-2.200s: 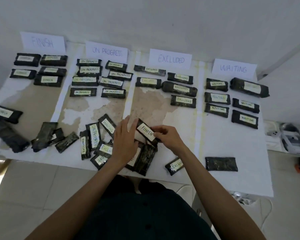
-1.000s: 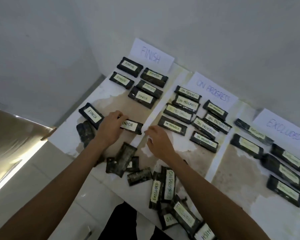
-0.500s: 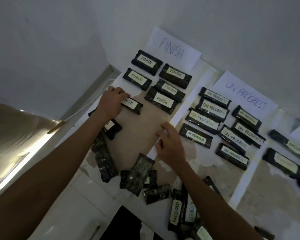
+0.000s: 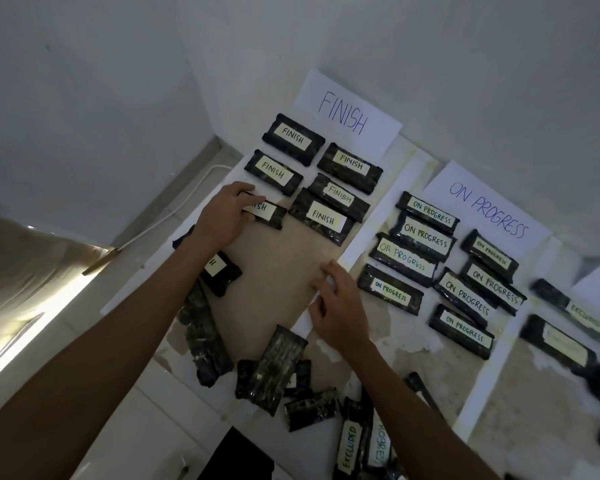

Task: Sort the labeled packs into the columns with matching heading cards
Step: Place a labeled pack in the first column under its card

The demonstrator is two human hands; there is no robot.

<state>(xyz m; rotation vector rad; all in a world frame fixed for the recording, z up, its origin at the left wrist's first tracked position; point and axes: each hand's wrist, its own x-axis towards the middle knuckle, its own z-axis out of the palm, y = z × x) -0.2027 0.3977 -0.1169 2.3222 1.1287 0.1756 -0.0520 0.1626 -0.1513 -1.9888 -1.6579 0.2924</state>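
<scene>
My left hand (image 4: pixel 222 218) grips a black pack labelled FINISH (image 4: pixel 269 213) by its left end and holds it on the table in the FINISH column, just below several other FINISH packs (image 4: pixel 326 218). The FINISH heading card (image 4: pixel 347 114) stands against the wall above them. My right hand (image 4: pixel 340 310) rests flat with spread fingers on the white strip (image 4: pixel 352 252) between the FINISH and ON PROGRESS columns. The ON PROGRESS card (image 4: pixel 487 209) heads several packs (image 4: pixel 426 237). Another FINISH pack (image 4: pixel 220 273) lies partly under my left forearm.
A heap of unsorted packs (image 4: pixel 279 370) lies near the table's front edge, some face down, one reading EXCLUDED (image 4: pixel 349 448). Excluded packs (image 4: pixel 561 342) sit at the right. A white wall corner and a cable (image 4: pixel 174 211) border the table's left side.
My left hand has carried the FINISH pack from the heap up and left into the FINISH column. My right hand let go of it and came to rest on the white strip.
</scene>
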